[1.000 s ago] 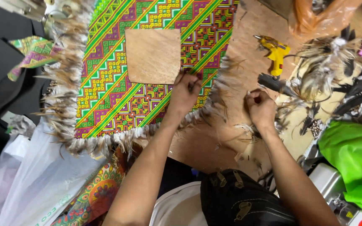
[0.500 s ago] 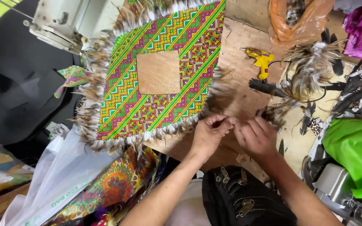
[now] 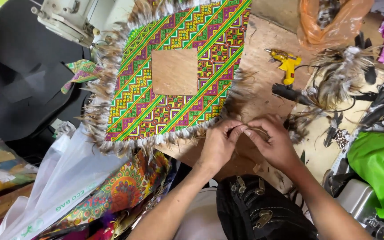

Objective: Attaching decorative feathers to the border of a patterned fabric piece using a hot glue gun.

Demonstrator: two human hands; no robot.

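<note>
A square panel of bright green, pink and yellow patterned cloth lies on the wooden table, with a bare brown square in its middle and a fringe of brown and white feathers along its edges. My left hand and my right hand meet just off the panel's lower right corner. Their fingertips pinch together on a small brown feather, which is mostly hidden by the fingers.
A yellow glue gun lies on the wooden table beside a pile of loose feathers. A sewing machine stands at the top left. White plastic bags, printed cloth, a green bag and a black pouch lie nearby.
My hands have come together: a second ago they were apart at the panel's edge, now their fingertips meet on a feather. The view has shifted, bringing the sewing machine into sight.
</note>
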